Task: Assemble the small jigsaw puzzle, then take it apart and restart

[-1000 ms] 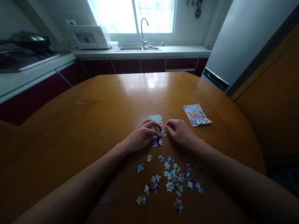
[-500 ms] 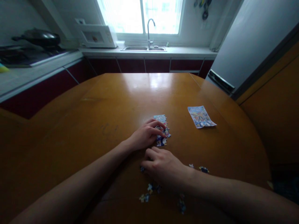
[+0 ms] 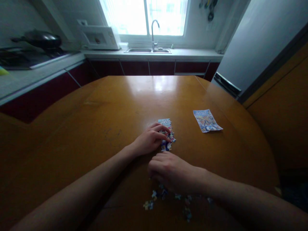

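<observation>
A partly joined jigsaw puzzle (image 3: 165,122) lies flat near the middle of the table, its right edge uneven with tabs. Across it rests my left hand (image 3: 152,138), fingers apart and lying on the joined pieces, covering part of them. Just below, my right hand (image 3: 168,168) is closed with its fingers curled under. Whatever its fingertips hold is hidden behind the hand. Loose jigsaw pieces (image 3: 148,205) are scattered on the table under and in front of my right hand, several of them dim or partly covered by the wrist.
A creased picture sheet (image 3: 207,121) lies on the brown wooden table (image 3: 115,106) to the right of the puzzle. Beyond the table are a sink (image 3: 139,50) with a tap, a stove with a black pan (image 3: 43,39), and a grey fridge (image 3: 260,41) at the right.
My right hand has moved slightly right and toward me, its fingers curling tighter. A loose piece by its fingertips no longer shows. My left hand stays on the puzzle.
</observation>
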